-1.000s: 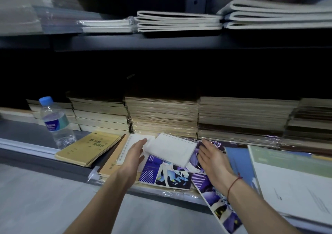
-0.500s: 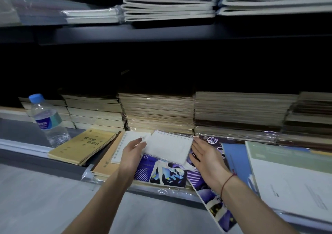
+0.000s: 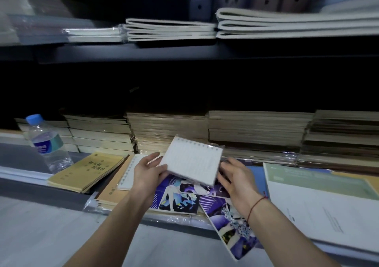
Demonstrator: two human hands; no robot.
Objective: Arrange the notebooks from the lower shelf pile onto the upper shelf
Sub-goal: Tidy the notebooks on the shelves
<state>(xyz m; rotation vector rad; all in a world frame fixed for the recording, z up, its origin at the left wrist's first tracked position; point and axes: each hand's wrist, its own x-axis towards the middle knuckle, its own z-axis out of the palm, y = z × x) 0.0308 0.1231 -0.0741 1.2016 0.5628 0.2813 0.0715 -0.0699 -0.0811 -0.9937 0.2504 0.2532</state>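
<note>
White spiral-bound notebook, plastic-wrapped, tilted, raised above the purple-patterned notebooks on the lower shelf

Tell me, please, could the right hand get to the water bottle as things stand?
Probably not easily: the water bottle stands far left, beyond the left hand and the white notebook it holds, so the right hand would have to cross both.
</note>
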